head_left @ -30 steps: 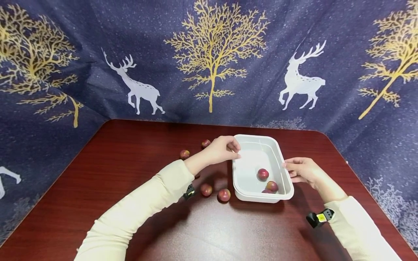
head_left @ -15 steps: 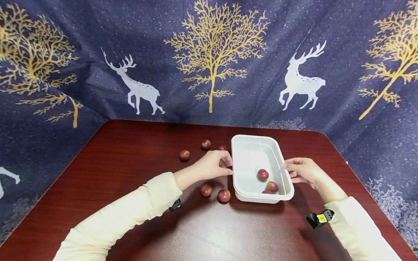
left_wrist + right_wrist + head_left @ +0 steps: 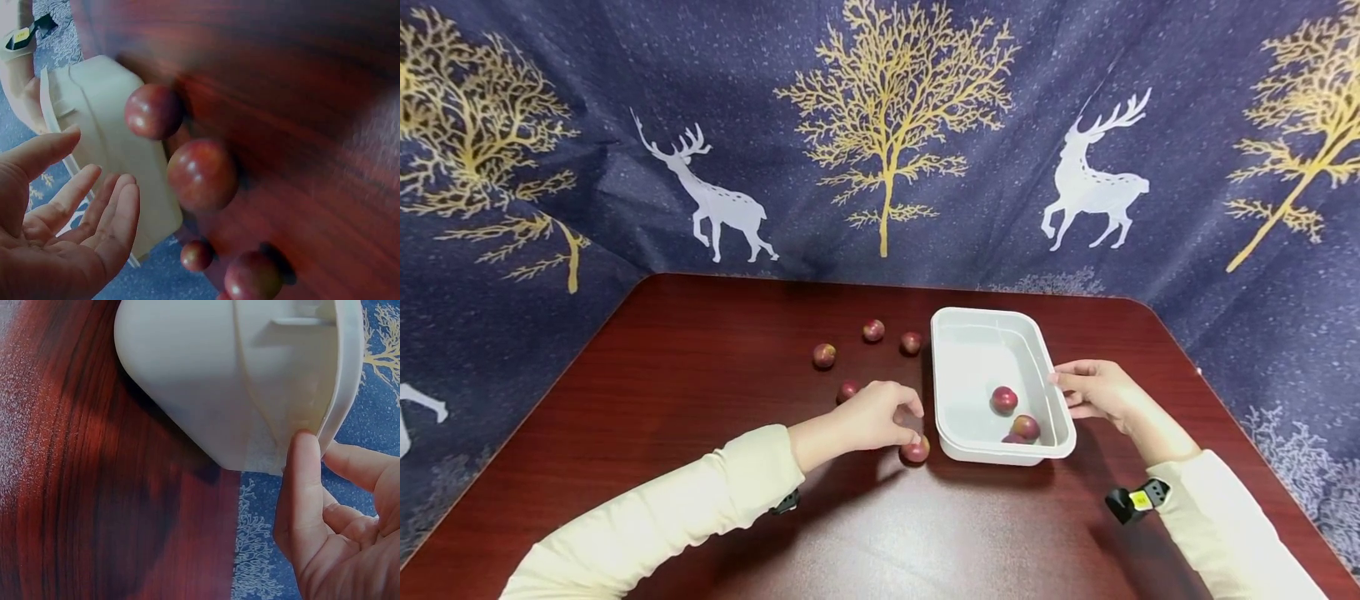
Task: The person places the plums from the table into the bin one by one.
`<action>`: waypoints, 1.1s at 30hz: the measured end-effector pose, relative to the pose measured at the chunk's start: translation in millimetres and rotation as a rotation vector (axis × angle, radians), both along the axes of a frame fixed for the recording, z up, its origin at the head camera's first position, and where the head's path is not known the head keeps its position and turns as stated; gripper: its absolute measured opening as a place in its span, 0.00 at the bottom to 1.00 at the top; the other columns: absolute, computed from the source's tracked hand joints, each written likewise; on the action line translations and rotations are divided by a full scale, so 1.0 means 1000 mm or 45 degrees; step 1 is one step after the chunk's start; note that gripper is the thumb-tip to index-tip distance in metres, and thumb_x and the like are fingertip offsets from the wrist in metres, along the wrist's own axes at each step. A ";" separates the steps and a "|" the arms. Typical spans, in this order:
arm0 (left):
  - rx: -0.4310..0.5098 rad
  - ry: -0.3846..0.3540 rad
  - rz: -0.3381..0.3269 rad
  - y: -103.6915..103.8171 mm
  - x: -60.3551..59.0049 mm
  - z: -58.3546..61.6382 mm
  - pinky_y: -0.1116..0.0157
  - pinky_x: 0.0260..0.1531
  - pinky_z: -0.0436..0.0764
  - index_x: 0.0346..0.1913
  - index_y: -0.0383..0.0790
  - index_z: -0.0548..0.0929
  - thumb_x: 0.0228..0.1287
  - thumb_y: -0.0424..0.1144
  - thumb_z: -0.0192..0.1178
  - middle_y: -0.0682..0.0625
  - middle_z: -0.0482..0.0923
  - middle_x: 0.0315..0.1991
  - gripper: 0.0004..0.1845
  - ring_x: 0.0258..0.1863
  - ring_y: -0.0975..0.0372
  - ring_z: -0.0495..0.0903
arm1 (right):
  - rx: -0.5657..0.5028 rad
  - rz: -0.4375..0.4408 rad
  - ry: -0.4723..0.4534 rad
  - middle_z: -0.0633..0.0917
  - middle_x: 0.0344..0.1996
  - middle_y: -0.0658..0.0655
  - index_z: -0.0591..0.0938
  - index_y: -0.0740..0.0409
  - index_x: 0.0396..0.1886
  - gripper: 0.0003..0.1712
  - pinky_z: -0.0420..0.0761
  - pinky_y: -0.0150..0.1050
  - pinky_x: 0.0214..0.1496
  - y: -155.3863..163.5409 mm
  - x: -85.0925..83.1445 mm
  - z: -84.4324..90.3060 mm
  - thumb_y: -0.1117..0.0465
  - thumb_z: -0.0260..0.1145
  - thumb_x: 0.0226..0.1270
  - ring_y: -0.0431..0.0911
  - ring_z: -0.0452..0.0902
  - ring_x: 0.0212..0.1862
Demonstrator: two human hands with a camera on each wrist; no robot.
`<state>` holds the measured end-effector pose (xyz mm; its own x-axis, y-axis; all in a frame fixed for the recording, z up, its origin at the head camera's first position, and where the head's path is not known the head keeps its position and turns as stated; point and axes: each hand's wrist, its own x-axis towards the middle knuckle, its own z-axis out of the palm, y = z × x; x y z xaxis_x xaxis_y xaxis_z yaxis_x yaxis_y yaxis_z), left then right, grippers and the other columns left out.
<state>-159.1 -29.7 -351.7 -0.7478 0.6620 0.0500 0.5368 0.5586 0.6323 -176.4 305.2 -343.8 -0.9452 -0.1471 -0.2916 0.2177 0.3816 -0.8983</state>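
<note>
A: Principal item?

B: White container (image 3: 992,454), one. Rectangular, rounded corners, open at the top; stands on the dark red wood-grain table (image 3: 737,333), right of centre.

A: Contents?

B: Three round fruits. A plain red fruit (image 3: 1004,400), apart from the others; a yellow-mottled fruit (image 3: 1026,428), toward the near right corner; a half-hidden fruit (image 3: 1013,439) just beside that one.

A: Loose stock?

B: Five visible from the head, all left of the container. A far fruit (image 3: 873,331); a container-side fruit (image 3: 911,342); a leftmost fruit (image 3: 824,356); a part-covered fruit (image 3: 847,392), behind the hand; a nearest fruit (image 3: 915,450), just beside the container's near left corner.

A: Left hand (image 3: 868,417)?

B: Between the part-covered and nearest fruits. Thumb and fingers well parted, loosely bent, holding nothing. The thumb tip overlaps the nearest fruit in the head view; contact, cannot tell.

A: Right hand (image 3: 1097,390)?

B: Thumb and fingers closed on the container's right rim, pinching it.

A: Sundries?

B: Cream right sleeve (image 3: 1232,525) and left sleeve (image 3: 685,508); black wrist device (image 3: 1120,505), yellow label, right wrist; dark blue cloth (image 3: 970,233) behind, printed with white deer (image 3: 1101,196) and gold trees (image 3: 891,108).
</note>
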 end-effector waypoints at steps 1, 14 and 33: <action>-0.005 -0.011 -0.013 0.000 0.001 -0.001 0.67 0.38 0.78 0.39 0.34 0.82 0.50 0.34 0.69 0.44 0.84 0.37 0.13 0.37 0.56 0.81 | -0.002 -0.001 -0.001 0.84 0.26 0.45 0.63 0.85 0.58 0.29 0.85 0.36 0.35 0.000 0.000 0.000 0.63 0.56 0.69 0.37 0.82 0.28; -0.111 -0.025 -0.102 0.011 0.006 -0.017 0.66 0.47 0.78 0.38 0.36 0.82 0.46 0.31 0.72 0.46 0.83 0.37 0.14 0.42 0.57 0.81 | -0.003 -0.001 0.004 0.84 0.27 0.45 0.62 0.85 0.59 0.29 0.85 0.36 0.35 0.001 0.001 0.000 0.63 0.56 0.69 0.37 0.82 0.28; -0.154 -0.076 -0.115 0.016 0.006 -0.022 0.67 0.44 0.76 0.38 0.35 0.81 0.46 0.29 0.72 0.50 0.84 0.33 0.15 0.37 0.62 0.79 | 0.002 -0.008 0.006 0.84 0.26 0.45 0.63 0.84 0.58 0.29 0.85 0.36 0.35 0.000 0.001 0.001 0.63 0.56 0.69 0.37 0.81 0.28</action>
<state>-153.5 -13.8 -373.8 -0.6845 0.7250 -0.0769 0.5518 0.5842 0.5952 -175.1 305.1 -342.9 -0.9474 -0.1408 -0.2875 0.2160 0.3818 -0.8987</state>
